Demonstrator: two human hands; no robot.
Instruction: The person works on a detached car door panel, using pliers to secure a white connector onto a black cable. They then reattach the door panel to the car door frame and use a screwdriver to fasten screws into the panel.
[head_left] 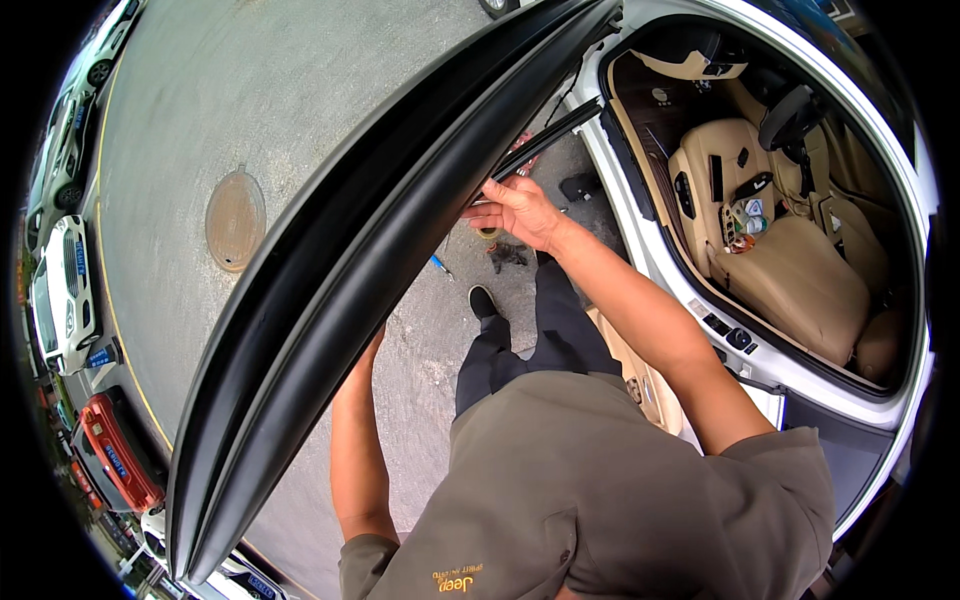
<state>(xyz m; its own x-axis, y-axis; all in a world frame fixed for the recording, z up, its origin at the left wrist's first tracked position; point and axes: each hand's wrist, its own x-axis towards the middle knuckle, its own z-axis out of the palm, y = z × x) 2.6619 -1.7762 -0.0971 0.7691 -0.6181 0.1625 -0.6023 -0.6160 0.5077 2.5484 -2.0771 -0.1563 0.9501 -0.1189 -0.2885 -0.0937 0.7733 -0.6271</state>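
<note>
A long, curved black door frame (345, 265) with a ridged rubber seal spans the view from lower left to the top, close in front of me. At its inner edge, my right hand (522, 210) has thumb and fingers closed at a thin black strip (560, 135), which runs towards the white car's door opening. The fingertips are partly hidden by the frame. My left forearm (358, 440) reaches up on the near side, and my left hand disappears behind the frame, so its fingers cannot be seen.
The white car (640, 235) stands at my right, with a beige seat (800, 285) holding black switch parts and small items. A blue-handled tool (441, 266) and dark pieces (508, 256) lie on the pavement by my foot. A manhole cover (235, 220) and parked cars (65, 290) are at left.
</note>
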